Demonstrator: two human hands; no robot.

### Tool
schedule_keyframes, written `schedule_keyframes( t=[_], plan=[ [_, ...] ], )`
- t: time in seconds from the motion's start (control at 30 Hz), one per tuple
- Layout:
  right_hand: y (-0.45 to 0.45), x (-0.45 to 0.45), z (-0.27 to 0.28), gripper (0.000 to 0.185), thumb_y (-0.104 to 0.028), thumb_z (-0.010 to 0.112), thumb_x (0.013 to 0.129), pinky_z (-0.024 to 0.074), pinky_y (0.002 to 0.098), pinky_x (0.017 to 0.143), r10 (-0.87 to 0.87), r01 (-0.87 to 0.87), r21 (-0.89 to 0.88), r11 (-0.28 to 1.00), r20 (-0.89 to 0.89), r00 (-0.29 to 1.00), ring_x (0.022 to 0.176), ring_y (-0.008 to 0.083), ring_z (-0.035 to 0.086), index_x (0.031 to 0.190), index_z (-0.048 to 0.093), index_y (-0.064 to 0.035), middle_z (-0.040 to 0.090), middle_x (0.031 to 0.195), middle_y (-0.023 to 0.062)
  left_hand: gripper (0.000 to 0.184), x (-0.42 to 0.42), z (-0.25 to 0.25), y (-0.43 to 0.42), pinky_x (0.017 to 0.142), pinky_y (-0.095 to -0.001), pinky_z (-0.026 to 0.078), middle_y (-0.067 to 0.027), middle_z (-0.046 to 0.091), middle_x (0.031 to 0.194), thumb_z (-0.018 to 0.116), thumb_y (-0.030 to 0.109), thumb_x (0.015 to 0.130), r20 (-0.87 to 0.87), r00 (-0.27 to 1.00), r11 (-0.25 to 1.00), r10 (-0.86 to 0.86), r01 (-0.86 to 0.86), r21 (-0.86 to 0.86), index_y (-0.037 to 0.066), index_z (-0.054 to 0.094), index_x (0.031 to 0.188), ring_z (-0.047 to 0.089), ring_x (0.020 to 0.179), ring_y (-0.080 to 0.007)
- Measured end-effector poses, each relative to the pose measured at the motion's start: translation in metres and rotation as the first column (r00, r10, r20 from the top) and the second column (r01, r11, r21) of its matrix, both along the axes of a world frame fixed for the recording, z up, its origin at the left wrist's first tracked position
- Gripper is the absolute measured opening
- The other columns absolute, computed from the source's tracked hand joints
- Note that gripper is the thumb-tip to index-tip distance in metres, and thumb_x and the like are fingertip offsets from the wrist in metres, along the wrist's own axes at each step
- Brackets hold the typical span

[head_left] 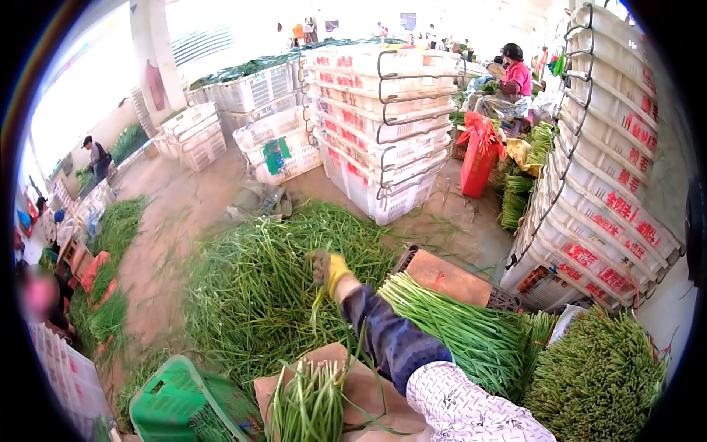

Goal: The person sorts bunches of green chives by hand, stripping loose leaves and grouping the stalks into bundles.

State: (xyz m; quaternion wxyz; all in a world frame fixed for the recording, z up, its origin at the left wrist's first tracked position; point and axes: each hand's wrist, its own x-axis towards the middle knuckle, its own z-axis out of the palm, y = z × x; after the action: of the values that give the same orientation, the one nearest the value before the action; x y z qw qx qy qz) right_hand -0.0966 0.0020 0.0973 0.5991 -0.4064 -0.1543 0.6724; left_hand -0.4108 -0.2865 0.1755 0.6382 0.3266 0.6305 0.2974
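**A:** While the gloved right hand hangs over the heap of loose greens, its fingers look curled, with pale strands dangling just beneath!

**B:** Gripping them?

**A:** Blur there; I can't tell. And the left hand is out of view.

**B:** Where's the pale-ended bunch?

**A:** Back toward the wearer, on the brown sheet! Its long axis runs roughly fore and aft, pale ends pointing up toward the hand. The right is the only hand we have, and it's well apart from that bunch.

**B:** Further out?

**A:** Long green stalks slant beside the dark sleeve, a thick bundle of cut stalks beyond; over to the left, a green crate.

**B:** Any writing?

**A:** Red characters on the middle stack of white crates, more on the right-hand stack! Too small and warped to read; no brand I can make out.
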Motion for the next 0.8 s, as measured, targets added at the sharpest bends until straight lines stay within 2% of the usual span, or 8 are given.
schedule_keyframes(
  t=[0.03,0.07,0.13,0.23,0.33,0.53,0.67,0.8],
  plan=[
    [0.014,0.007,-0.005,0.040,-0.034,0.060,0.089,0.0466,0.0351,0.056,-0.001,-0.025,0.032,0.999,0.637,0.771,0.059,0.0190,0.057,0.109,0.061,0.0006,0.059,0.068,0.0033,0.022,0.000,0.000,0.000,0.059,-0.0352,0.051,-0.0110,0.063,0.079,0.064,0.006,0.077,-0.004,1.000,1.000,0.001,-0.001,0.001,0.000,0.062,0.098,0.061,0.070,-0.0219],
    [0.006,0.006,0.023,0.052,-0.040,0.060,0.088,0.0527,0.0389,0.069,-0.031,-0.056,0.042,0.998,0.981,0.190,0.073,0.0245,0.065,0.117,0.058,0.0025,0.068,0.083,0.0101,0.022,0.000,0.001,0.001,0.059,-0.0351,0.051,-0.0110,0.063,0.078,0.064,0.006,0.077,-0.012,1.000,1.000,-0.002,0.002,0.005,0.000,0.062,0.098,0.061,0.070,-0.0218],
    [-0.038,-0.019,0.054,0.090,-0.061,0.059,0.081,0.0388,0.0406,0.106,0.383,-0.394,-0.330,0.858,0.921,0.064,0.127,0.0349,0.047,0.147,0.028,-0.0076,0.040,0.145,0.0198,0.022,-0.001,0.001,0.002,0.059,-0.0348,0.051,-0.0108,0.063,0.078,0.064,0.006,0.077,-0.023,1.000,1.000,-0.002,0.003,0.013,0.000,0.062,0.098,0.061,0.069,-0.0216],
    [-0.086,-0.073,0.006,0.096,-0.062,0.062,0.078,0.0345,0.0393,0.109,0.302,-0.716,-0.219,0.663,0.953,-0.012,0.131,0.0340,0.043,0.149,0.024,-0.0082,0.039,0.146,0.0186,0.023,-0.003,0.000,0.001,0.059,-0.0345,0.051,-0.0106,0.063,0.078,0.065,0.007,0.077,-0.044,0.999,1.000,-0.010,0.011,0.022,0.000,0.062,0.098,0.061,0.069,-0.0212],
    [-0.124,-0.103,0.019,0.061,-0.048,0.065,0.077,0.0444,0.0404,0.097,0.214,-0.805,-0.383,0.452,0.923,-0.319,0.114,0.0332,0.058,0.125,0.060,-0.0106,0.062,0.120,0.0172,0.023,-0.003,0.000,-0.002,0.058,-0.0341,0.050,-0.0104,0.063,0.077,0.065,0.007,0.077,-0.071,0.997,0.999,-0.014,0.017,0.032,0.000,0.062,0.099,0.061,0.068,-0.0209],
    [-0.058,-0.097,0.029,0.022,-0.027,0.059,0.088,0.0527,0.0396,0.075,-0.205,-0.556,0.357,0.750,0.926,0.317,0.080,0.0293,0.066,0.099,0.067,-0.0107,0.069,0.090,0.0120,0.024,-0.012,0.004,-0.003,0.057,-0.0335,0.050,-0.0099,0.063,0.076,0.066,0.007,0.076,-0.122,0.992,0.997,-0.016,0.024,0.069,0.000,0.062,0.099,0.061,0.067,-0.0203],
    [-0.017,-0.028,0.040,0.020,-0.022,0.057,0.092,0.0520,0.0368,0.076,-0.019,-0.130,0.094,0.987,0.871,0.491,0.090,0.0215,0.064,0.105,0.064,-0.0091,0.067,0.099,0.0130,0.024,-0.011,0.002,-0.010,0.057,-0.0330,0.050,-0.0096,0.063,0.076,0.066,0.008,0.076,-0.135,0.991,0.996,-0.008,0.020,0.090,0.000,0.062,0.099,0.060,0.066,-0.0199],
    [-0.088,-0.044,0.016,0.095,-0.063,0.058,0.081,0.0240,0.0405,0.115,0.434,-0.687,-0.319,0.653,0.901,-0.006,0.143,0.0300,0.022,0.149,0.024,-0.0061,0.023,0.154,0.0192,0.025,-0.007,0.002,-0.004,0.056,-0.0325,0.049,-0.0093,0.062,0.075,0.067,0.008,0.076,-0.162,0.987,0.995,-0.002,0.018,0.102,0.000,0.062,0.100,0.060,0.065,-0.0194]
  ],
)
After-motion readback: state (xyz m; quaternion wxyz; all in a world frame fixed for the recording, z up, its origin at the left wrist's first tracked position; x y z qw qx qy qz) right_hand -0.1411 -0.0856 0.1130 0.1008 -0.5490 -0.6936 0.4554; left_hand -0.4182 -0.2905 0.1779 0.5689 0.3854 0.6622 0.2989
